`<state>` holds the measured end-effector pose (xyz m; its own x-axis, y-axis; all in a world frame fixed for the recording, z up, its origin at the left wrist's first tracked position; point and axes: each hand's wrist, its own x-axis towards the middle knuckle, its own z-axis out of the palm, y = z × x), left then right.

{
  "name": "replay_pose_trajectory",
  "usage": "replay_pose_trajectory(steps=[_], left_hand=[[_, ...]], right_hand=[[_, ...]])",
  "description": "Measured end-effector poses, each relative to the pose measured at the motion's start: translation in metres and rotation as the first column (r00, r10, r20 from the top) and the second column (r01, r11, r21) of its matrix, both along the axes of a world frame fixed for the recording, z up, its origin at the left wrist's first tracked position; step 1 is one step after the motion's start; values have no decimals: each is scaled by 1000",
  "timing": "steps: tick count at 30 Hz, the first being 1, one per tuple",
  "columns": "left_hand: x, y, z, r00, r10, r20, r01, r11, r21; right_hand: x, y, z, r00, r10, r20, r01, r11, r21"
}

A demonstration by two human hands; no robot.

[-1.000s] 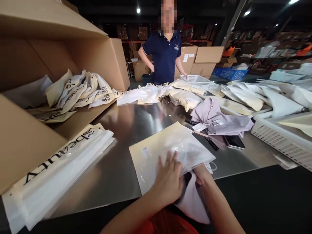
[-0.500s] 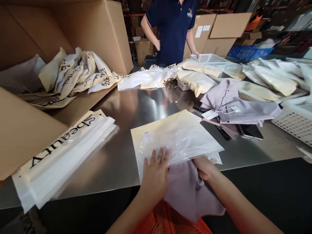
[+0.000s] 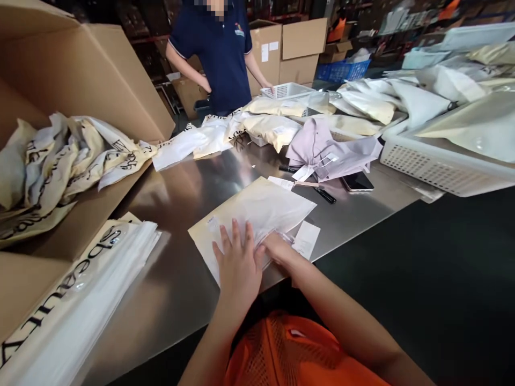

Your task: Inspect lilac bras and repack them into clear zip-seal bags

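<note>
A pale plastic bag (image 3: 257, 201) with a small barcode label lies flat on the metal table. My left hand (image 3: 239, 260) rests on top of it, fingers spread. The fingers of my right hand (image 3: 277, 247) have gone into the bag's near opening and are hidden. A bit of lilac cloth (image 3: 287, 236) shows beside that hand; the rest of this garment is out of sight. Right by the bag lies a white paper card (image 3: 307, 239). Beyond it, a second lilac garment (image 3: 328, 153) with a white tag is heaped near black pens (image 3: 325, 195) and a phone (image 3: 358, 182).
On the left, a stack of printed bags (image 3: 96, 284) lies below a cardboard box (image 3: 120, 80) holding filled bags. White baskets (image 3: 442, 166) with packed bags line the right. Across the table stands a person in a navy shirt (image 3: 225, 59), one hand at a basket.
The lilac garment that hung from the bag's opening is now almost wholly inside it, and my right hand has moved in with it. The view has turned right.
</note>
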<state>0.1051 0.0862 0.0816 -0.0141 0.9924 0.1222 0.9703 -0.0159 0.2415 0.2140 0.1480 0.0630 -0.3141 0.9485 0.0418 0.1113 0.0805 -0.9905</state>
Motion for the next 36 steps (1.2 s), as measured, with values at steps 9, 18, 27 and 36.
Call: replay_pose_trajectory(steps=[9,18,27,36], left_hand=[[-5,26,-15,982,-182,49,181,983,36],[-25,44,42,1000,17,2,-17,982,188],[-43,34,30,976,-215,-31,215,935,281],[-61,6,10,943,-326,60,283,887,366]], right_hand=[[145,-50,-73,702,-283,653,-386,619,683],[89,-20,-42,827,-545,141,174,486,856],[20,20,-30,633,-231,739,-441,676,590],[56,37,-9,359,-327,874,-401,792,460]])
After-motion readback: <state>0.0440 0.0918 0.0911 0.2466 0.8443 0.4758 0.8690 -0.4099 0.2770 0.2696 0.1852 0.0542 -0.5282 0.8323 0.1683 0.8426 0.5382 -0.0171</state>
